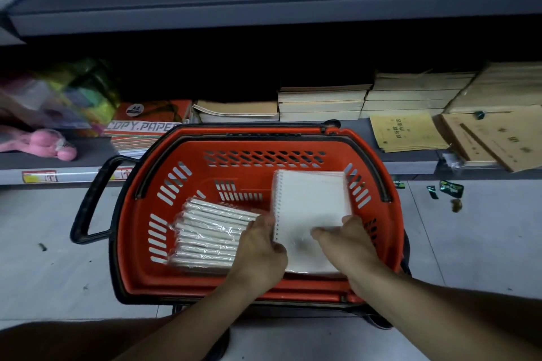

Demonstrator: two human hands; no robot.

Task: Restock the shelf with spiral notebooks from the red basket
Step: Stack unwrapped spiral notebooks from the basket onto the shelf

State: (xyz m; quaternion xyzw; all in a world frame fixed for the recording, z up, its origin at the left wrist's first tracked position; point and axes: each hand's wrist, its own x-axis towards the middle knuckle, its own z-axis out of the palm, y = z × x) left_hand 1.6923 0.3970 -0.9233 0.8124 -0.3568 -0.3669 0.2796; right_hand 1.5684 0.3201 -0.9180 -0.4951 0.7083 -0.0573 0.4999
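Inside red basket (187, 152), both hands gripping spiral notebook (312, 208), "COPY PAPER" pack (140, 133) behind

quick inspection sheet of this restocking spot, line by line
surface: grey floor, scuffed
job's things: red basket on the floor; white spiral notebook and a wrapped notebook pack inside
clutter: scraps of wrapper on the floor; pink toy on the shelf
grippers: left hand and right hand both grip the spiral notebook
cables: nothing seen
surroundings: lower shelf with copy paper and tan exercise books
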